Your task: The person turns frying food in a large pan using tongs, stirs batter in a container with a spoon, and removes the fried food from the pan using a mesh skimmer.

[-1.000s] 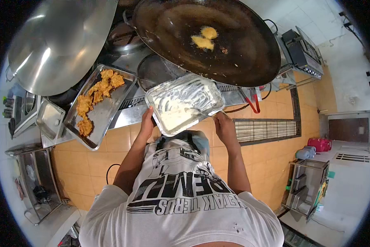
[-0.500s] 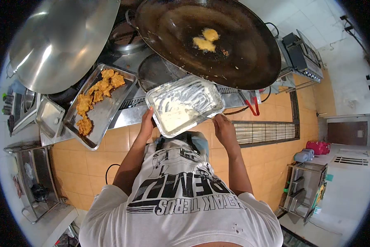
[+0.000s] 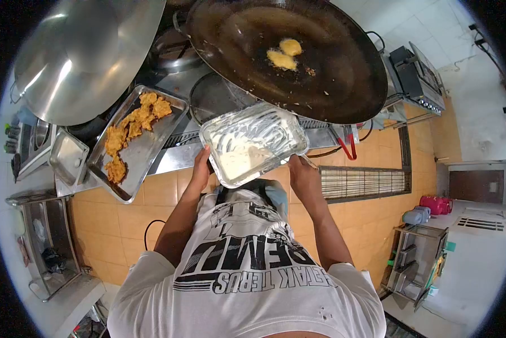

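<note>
A metal tray smeared with pale batter is tilted in front of me, below the wok. My left hand is closed on its left edge. At the tray's right corner, my right hand is wrapped round the handle of a spoon, whose end sticks out past the fingers. The spoon's head is down in the batter and hard to make out. Two yellow pieces of batter fry in the big dark wok above.
Left of my hands, a metal tray holds golden fried pieces. Beyond it are a large steel bowl-shaped pan and a small metal tray. A red-handled tool hangs at the stove's right edge.
My right hand has shifted slightly left against the tray's corner, and the spoon has moved within the batter. My left hand and the tray stay nearly in place.
</note>
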`<state>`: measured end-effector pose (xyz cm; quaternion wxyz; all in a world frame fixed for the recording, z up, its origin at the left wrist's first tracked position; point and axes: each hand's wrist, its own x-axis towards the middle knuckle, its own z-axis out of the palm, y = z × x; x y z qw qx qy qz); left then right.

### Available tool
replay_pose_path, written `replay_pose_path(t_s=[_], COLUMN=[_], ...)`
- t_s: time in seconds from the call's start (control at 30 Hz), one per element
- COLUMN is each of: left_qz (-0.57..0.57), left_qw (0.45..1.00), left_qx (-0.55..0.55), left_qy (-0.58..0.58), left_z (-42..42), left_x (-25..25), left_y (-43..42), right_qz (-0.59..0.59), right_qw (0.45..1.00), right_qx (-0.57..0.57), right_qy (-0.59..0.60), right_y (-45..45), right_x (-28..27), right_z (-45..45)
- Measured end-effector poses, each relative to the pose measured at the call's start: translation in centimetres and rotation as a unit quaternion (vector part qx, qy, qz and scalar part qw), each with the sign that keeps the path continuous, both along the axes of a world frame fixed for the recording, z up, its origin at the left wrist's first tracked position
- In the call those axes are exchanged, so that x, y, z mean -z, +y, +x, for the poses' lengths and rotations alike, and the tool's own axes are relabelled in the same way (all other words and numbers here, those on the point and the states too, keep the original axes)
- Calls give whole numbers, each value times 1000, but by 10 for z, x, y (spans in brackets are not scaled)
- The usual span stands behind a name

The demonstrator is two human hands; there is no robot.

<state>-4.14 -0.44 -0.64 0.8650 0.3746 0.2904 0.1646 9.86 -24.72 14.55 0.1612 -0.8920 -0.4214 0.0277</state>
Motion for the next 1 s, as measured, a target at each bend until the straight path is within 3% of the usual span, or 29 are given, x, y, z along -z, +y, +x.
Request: replay_pose_path(t_s=[0.67, 0.87, 1.0], left_qz=[11, 26, 20], left_qw=[1000, 999, 1000], left_qx=[17, -12, -11], left_qy=[-1, -23, -2], left_z=[0, 3, 0], left_x=[-9, -3, -1], left_y=[-2, -4, -3], right_qz=[-58, -124, -91], right_qw=[998, 991, 995], right_qx=[1, -29, -29], right_qy=[22, -34, -9], right_y=[13, 24, 26], right_x=[-4, -17, -20], right_z=[-16, -16, -12])
